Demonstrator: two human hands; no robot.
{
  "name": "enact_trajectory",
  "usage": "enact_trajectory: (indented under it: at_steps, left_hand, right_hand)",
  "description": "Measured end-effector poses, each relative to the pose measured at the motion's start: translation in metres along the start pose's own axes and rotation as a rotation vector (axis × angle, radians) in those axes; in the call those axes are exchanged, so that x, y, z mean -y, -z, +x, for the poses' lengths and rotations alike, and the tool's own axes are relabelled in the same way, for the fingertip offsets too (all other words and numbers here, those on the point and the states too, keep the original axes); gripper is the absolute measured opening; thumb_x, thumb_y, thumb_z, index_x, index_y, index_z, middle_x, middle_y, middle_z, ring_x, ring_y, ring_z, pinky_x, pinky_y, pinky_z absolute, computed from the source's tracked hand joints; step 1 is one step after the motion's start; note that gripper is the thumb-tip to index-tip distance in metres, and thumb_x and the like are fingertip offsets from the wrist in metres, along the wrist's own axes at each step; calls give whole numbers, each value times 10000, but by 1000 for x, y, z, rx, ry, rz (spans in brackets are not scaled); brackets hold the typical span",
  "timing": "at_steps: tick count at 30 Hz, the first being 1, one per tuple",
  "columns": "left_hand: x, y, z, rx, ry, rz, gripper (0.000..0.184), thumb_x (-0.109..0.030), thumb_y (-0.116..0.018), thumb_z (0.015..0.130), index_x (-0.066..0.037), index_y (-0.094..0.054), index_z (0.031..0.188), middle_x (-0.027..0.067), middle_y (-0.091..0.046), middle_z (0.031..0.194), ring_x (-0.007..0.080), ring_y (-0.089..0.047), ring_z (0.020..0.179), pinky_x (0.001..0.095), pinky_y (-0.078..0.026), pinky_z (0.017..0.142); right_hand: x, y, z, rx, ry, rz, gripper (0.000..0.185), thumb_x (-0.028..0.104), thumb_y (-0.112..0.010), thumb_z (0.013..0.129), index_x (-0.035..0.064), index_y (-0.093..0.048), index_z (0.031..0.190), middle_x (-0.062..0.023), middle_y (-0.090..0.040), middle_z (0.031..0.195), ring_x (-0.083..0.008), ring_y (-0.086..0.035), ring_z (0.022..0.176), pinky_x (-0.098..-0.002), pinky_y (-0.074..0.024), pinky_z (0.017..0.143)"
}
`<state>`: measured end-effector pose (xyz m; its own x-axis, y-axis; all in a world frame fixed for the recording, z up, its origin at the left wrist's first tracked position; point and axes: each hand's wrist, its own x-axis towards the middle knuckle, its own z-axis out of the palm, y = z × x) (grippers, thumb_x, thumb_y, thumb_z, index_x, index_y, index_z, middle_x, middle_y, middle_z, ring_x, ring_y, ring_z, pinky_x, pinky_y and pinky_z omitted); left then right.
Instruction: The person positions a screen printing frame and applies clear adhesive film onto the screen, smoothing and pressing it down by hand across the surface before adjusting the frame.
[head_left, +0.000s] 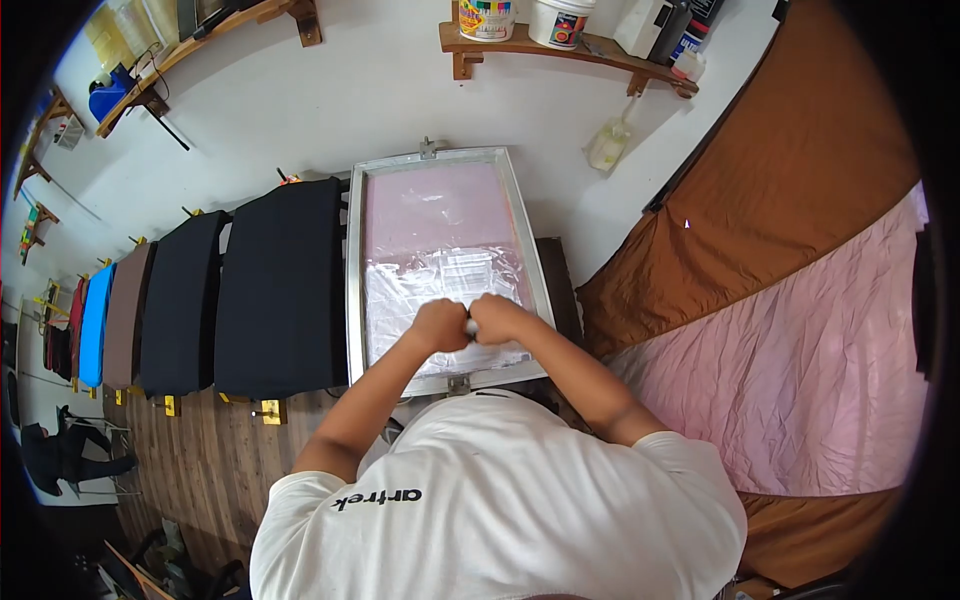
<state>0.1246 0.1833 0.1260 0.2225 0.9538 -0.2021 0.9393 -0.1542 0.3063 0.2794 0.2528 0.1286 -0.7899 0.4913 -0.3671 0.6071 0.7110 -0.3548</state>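
Note:
Both hands are over the lower half of a framed screen [435, 215], whose pinkish mesh is smeared with white, shiny streaks. My left hand [440, 326] is closed, with its knuckles upward. Right beside it, my right hand [499, 320] is closed too. Between the two fists shows a small pale, rounded end of something; the rest of it is hidden by the fingers. The metal frame [355, 270] surrounds the mesh, with a clamp [428, 149] at its far edge and another [458, 384] at its near edge.
Black fabric-covered boards [280, 290] stand in a row to the left, with brown and blue [95, 325] ones beyond. Wall shelves [560, 48] hold tubs and bottles. Brown and pink cloth [780, 370] hangs at the right.

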Motion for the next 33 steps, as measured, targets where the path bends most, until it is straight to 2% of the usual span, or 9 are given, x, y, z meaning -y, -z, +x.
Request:
enact_trajectory:
  at_steps: [3,6,11,13,16,18,20,23,33]
  left_hand:
    - [11,-9,16,-284,11,14,126,-189,-731,716,-89,-742,793,162,-712,792,345,-704,772,453,-572,710]
    - [13,-55,13,-387,-37,-30,125,-77,-711,684,-44,-692,802,171,-671,859,363,-664,797,458,-555,716]
    - [-10,-60,-29,-250,15,-109,175,-123,-724,691,-60,-701,853,176,-665,892,355,-681,815,456,-573,741]
    - [-17,-46,-39,-103,11,-132,191,-140,-733,697,-69,-708,872,176,-670,919,358,-689,833,458,-574,753]
    - [-14,-24,-20,153,129,-156,241,-215,-724,738,-77,-754,933,188,-726,983,355,-710,926,456,-576,817]
    - [1,-19,1,76,111,-114,294,-293,-756,748,-107,-764,975,179,-735,968,366,-703,925,452,-566,832]
    - [13,-14,25,-123,159,-58,237,-233,-752,743,-93,-754,933,166,-733,930,345,-711,903,461,-572,801]
    - [26,-26,54,-184,177,16,193,-205,-745,731,-84,-740,881,160,-731,907,344,-714,865,442,-577,768]
    - [-10,-44,-18,-126,51,-58,217,-214,-729,673,-45,-710,807,191,-703,819,360,-701,774,449,-567,727]
  right_hand:
    - [-6,0,13,-238,-104,44,208,80,-690,696,28,-742,890,-222,-714,944,-390,-700,902,-472,-569,809]
    - [-11,-40,13,-440,-7,36,161,63,-685,681,33,-703,839,-183,-703,913,-383,-683,885,-478,-557,810]
    - [16,-54,-31,-325,-22,39,178,84,-693,683,31,-716,851,-213,-701,891,-369,-696,865,-465,-573,803]
    - [27,-43,-42,-121,-69,29,203,101,-700,692,17,-741,872,-228,-712,888,-384,-707,854,-465,-581,790]
    - [17,-24,-29,-69,-44,72,222,120,-719,667,-4,-743,849,-254,-707,880,-412,-698,860,-471,-572,814]
    - [-2,-16,-3,-109,27,18,233,124,-714,671,-17,-739,855,-262,-705,889,-418,-697,868,-474,-569,819]
    - [-13,1,16,-210,-15,14,199,102,-712,697,21,-755,874,-237,-714,912,-406,-700,877,-469,-571,820]
    - [-28,3,40,-271,23,-13,213,88,-704,692,34,-755,892,-228,-715,935,-401,-696,884,-472,-569,827]
    - [5,-31,-20,-114,25,-20,194,131,-697,655,20,-736,809,-244,-707,850,-416,-695,836,-481,-567,803]
